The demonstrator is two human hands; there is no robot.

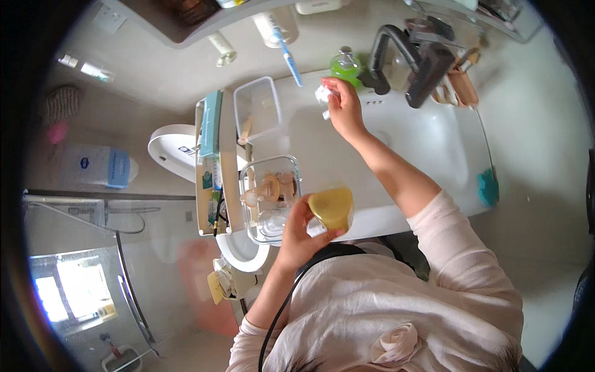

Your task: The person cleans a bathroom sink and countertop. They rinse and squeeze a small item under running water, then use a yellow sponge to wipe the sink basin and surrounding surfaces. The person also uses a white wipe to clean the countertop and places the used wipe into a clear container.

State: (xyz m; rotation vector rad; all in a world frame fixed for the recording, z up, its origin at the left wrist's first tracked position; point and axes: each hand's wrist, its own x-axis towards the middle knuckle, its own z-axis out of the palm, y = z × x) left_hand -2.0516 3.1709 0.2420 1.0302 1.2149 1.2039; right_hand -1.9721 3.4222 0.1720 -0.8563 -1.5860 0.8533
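Observation:
My left hand [297,237] grips a yellowish rounded container [332,209], tilted above the front of the counter. Its fingers and thumb wrap around the container's near side. Beside that hand stands a clear rectangular glass box [297,163] with tan nipple-like bottle parts [269,188] and clear pieces [271,224] in it. Farther away, my right hand [345,111] reaches over the back of the white washbasin [427,153]. A small white crumpled piece [323,94], perhaps tissue, is between its curled fingers. Just behind them is a green liquid bottle [345,65].
A black faucet [399,51] rises at the back of the basin. An open clear plastic box [258,104] and a long organizer [225,200] line the left side. A blue-and-white toothbrush [290,63] is at the back wall. A teal item [488,188] hangs at the right edge.

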